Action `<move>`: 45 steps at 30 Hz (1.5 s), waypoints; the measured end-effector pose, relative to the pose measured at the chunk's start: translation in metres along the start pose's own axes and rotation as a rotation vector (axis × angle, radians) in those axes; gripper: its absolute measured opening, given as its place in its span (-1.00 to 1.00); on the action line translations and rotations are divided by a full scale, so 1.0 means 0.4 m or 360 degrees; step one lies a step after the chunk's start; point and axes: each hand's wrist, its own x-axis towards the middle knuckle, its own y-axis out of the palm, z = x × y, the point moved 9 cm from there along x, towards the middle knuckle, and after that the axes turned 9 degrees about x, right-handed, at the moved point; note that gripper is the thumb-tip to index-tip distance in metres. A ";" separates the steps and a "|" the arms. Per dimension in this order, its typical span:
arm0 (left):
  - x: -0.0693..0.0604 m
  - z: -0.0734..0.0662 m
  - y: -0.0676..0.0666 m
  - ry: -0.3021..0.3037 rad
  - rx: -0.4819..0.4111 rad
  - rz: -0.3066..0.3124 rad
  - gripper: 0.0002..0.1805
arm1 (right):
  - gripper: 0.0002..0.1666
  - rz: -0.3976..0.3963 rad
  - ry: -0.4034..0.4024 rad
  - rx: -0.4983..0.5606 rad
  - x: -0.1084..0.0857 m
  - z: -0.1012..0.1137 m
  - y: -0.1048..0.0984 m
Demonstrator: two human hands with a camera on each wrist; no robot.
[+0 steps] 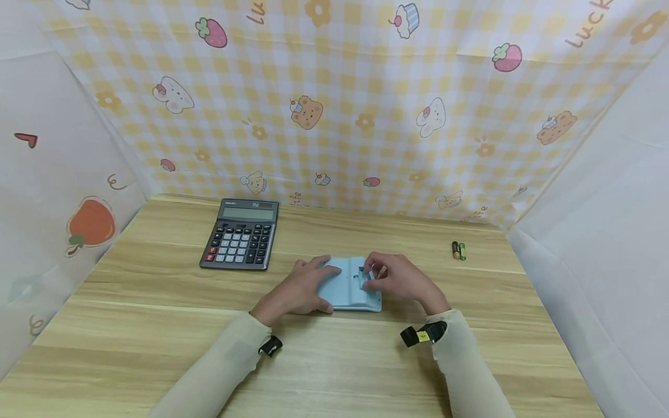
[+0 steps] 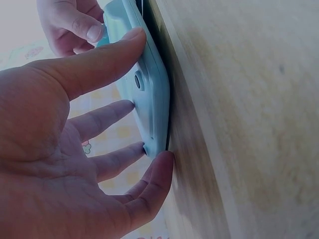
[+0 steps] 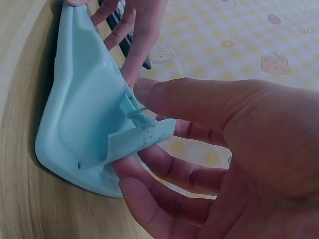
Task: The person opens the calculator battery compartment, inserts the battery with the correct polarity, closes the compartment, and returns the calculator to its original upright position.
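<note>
A light blue device (image 1: pixel 337 290) lies on the table with its back face up. My left hand (image 1: pixel 303 287) grips its left part; in the left wrist view the thumb of this hand (image 2: pixel 50 144) is on one edge of the device (image 2: pixel 155 99), the fingers spread along its other side. Over the right part, my right hand (image 1: pixel 401 278) pinches a small light blue cover. The right wrist view shows that cover (image 3: pixel 142 141), marked with print, tilted up from the device (image 3: pixel 87 94) between the thumb and fingers of my right hand (image 3: pixel 239 134).
A dark grey calculator (image 1: pixel 245 232) lies at the back left of the table (image 1: pixel 334 360). Two small batteries, one dark (image 1: pixel 456 250) and one green (image 1: pixel 462 251), lie side by side at the right. A patterned cloth (image 1: pixel 334 145) hangs behind the table.
</note>
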 end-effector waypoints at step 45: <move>0.001 0.001 0.002 -0.0030 0.0020 0.0007 -0.13 | -0.60 -0.0179 0.0482 0.0839 -0.112 -0.285 -0.185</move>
